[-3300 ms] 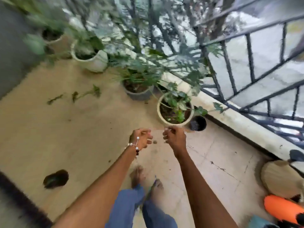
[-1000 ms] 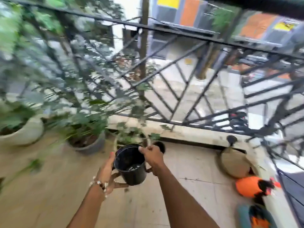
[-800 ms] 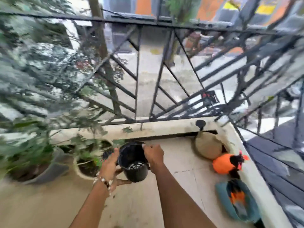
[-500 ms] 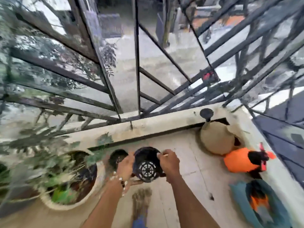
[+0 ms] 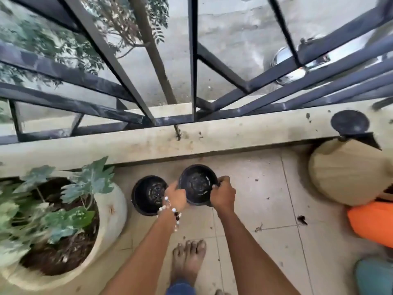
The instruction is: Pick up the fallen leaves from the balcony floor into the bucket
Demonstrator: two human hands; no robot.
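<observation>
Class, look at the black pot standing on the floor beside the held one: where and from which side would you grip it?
Take the free black pot by its rim, from above: it stands upright, mouth open, round wall tapering downward, white planter crowding its left.

1. Soft, even daylight from beyond the railing point(image 5: 191, 60); bright, no glare.
2. Shadows faint; a thin dark band under the ledge point(image 5: 212, 137).
3. Motion blur on the plant point(image 5: 53, 205) at left; centre fairly sharp.
4. Wide-angle bend: rail bars fan outward and ledge curves toward the edges.
5. Compression softens details.
</observation>
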